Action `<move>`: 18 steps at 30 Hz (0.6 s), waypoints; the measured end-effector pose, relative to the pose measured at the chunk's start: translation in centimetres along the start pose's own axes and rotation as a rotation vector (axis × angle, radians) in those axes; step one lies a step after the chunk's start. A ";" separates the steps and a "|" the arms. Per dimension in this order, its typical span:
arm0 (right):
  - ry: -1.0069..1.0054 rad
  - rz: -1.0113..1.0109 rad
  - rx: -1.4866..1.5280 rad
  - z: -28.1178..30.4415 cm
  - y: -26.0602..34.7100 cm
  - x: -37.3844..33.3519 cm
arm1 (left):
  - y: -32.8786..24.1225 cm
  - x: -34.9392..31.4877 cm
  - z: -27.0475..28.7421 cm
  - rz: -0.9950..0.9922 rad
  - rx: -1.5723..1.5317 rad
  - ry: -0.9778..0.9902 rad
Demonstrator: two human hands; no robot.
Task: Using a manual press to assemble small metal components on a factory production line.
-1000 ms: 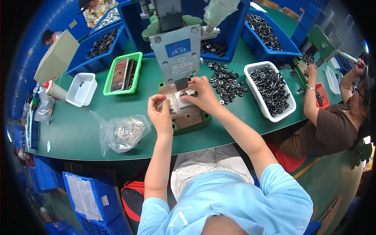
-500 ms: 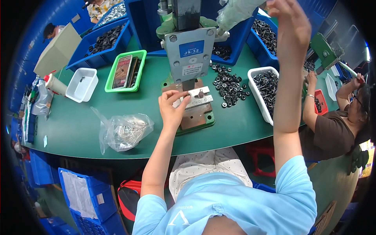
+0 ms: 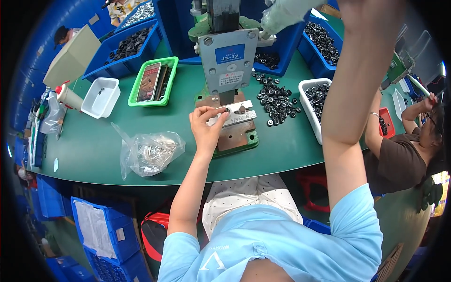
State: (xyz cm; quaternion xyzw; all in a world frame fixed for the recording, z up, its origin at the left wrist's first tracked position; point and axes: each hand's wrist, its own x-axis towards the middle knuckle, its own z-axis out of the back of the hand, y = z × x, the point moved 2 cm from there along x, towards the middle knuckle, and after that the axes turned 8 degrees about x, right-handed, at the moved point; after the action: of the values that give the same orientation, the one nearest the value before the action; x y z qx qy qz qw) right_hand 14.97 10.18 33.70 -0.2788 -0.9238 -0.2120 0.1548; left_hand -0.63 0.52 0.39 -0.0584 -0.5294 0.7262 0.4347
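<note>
My left hand (image 3: 206, 126) is at the pale metal fixture (image 3: 238, 118) on the base of a bench press (image 3: 229, 61). Its thumb and forefinger pinch a small dark piece at the fixture's left end, too small and covered to name. Above the fixture is the press's dark ram (image 3: 227, 97). My right arm reaches up past the press, and my right hand (image 3: 371, 11) is cut off by the top edge, its fingers hidden. Left of that hand is the press lever (image 3: 286, 16), wrapped in pale plastic; I cannot tell whether they touch.
Small black round parts (image 3: 277, 101) lie loose right of the press, beside a white bin (image 3: 304, 110) of metal-stemmed parts. To the left are a clear bag (image 3: 152, 152), a green basket (image 3: 162, 101) and a white tray (image 3: 101, 110). A co-worker (image 3: 404, 160) sits at right.
My right hand has risen, and its fingers have passed out of sight at the top edge. The left hand keeps its pinch at the fixture. The whole view has shifted slightly.
</note>
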 end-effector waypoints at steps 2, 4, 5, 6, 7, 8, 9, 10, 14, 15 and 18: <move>0.106 1.186 -1.513 0.5 -1.4 -3.3 | -0.3 -0.1 -0.2 -0.013 -0.010 -0.047; 0.505 0.450 -1.277 1.8 1.7 -6.8 | -0.4 -0.2 0.0 -0.005 -0.014 -0.061; 0.422 0.473 -1.328 2.3 0.3 -8.9 | -0.4 -0.2 -0.1 0.004 -0.014 -0.062; 0.509 0.459 -1.372 3.0 -0.4 -10.3 | -0.3 -0.3 -0.2 0.006 -0.013 -0.063; 0.493 0.491 -1.319 3.9 -1.3 -11.6 | -0.3 -0.3 -0.1 0.004 -0.006 -0.066; 0.465 0.509 -1.330 4.5 -1.9 -12.8 | -0.3 -0.4 -0.1 0.001 0.000 -0.070; 0.459 0.562 -1.304 5.4 -2.4 -13.8 | -0.4 -0.3 -0.3 -0.004 -0.002 -0.066; 0.445 0.579 -1.313 6.1 -2.9 -14.4 | -0.3 -0.4 -0.3 -0.008 0.011 -0.072; 0.386 0.751 -1.287 8.7 -4.8 -16.3 | 0.2 -0.4 -0.1 -0.014 0.023 -0.072; 0.319 0.818 -1.285 9.1 -5.3 -16.8 | 0.3 -0.3 0.0 -0.016 0.021 -0.075; 0.344 0.809 -1.310 9.0 -4.8 -16.8 | 0.8 0.0 0.3 -0.044 0.018 -0.049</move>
State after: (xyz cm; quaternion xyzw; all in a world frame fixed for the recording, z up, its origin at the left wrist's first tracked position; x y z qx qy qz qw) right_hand 24.05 3.30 17.71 -0.5909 -0.4006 -0.6806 0.1646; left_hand -1.26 0.27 -0.16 -0.0249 -0.5344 0.7224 0.4382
